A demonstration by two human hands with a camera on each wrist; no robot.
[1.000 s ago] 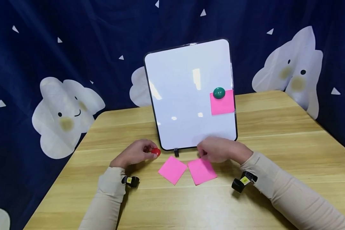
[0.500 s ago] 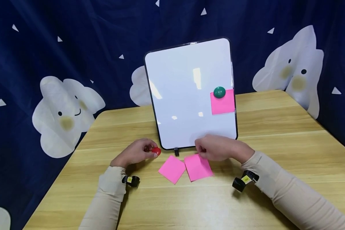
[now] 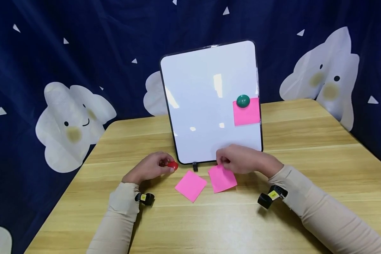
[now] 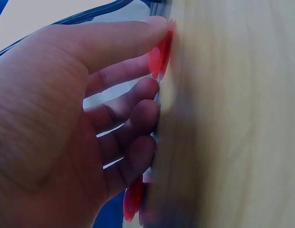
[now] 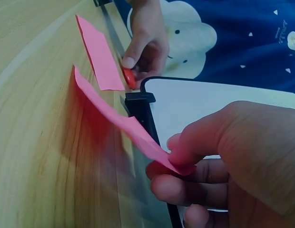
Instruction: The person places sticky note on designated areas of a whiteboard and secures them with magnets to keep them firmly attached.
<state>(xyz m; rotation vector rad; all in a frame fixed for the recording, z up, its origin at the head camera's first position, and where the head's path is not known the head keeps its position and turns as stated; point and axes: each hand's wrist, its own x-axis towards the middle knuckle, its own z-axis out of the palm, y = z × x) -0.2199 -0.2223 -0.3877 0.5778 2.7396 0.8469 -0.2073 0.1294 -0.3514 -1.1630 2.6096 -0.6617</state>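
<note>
My left hand (image 3: 150, 167) pinches a round red magnet (image 3: 173, 165) between thumb and forefinger, low at the tabletop. In the left wrist view the same red magnet (image 4: 159, 54) stands on edge against the wood. Between thumb and fingers my right hand (image 3: 241, 158) pinches the edge of a pink sticky note (image 3: 222, 179). The right wrist view shows this held pink note (image 5: 123, 123) tilted up off the table. A second pink sticky note (image 3: 191, 186) lies flat between the hands. Behind them leans a whiteboard (image 3: 203, 106) on a small black foot (image 3: 195, 166).
A third pink note (image 3: 247, 114) hangs on the board's right side under a green magnet (image 3: 243, 101). Another red piece (image 4: 132, 202) lies behind the left fingers in the left wrist view. Beneath everything is a wooden table (image 3: 190, 225), with a dark blue curtain (image 3: 114, 46) behind.
The pink note in my right hand has come up off the table and moved slightly toward the whiteboard. My left hand stays in place with the red magnet.
</note>
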